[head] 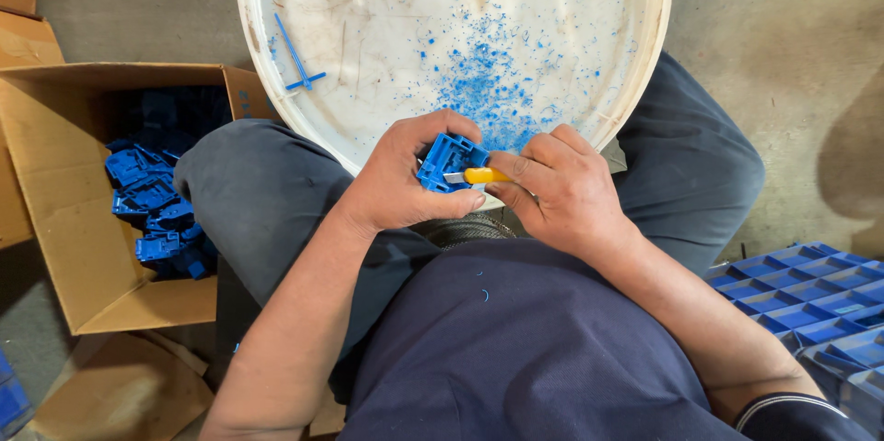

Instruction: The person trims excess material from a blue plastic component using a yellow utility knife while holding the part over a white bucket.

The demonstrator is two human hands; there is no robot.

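The left hand (401, 174) has its fingers wrapped tight around a blue plastic part (447, 162), held over the near rim of a white tub (645, 45). The right hand (557, 185) pinches a yellow-handled knife (479, 176), blade against the part. Blue shavings (483, 82) litter the tub, suggesting much trimming done. A cardboard box (55, 211) at left holds more blue parts (152, 211); blue trays (810, 289) are stacked at right.
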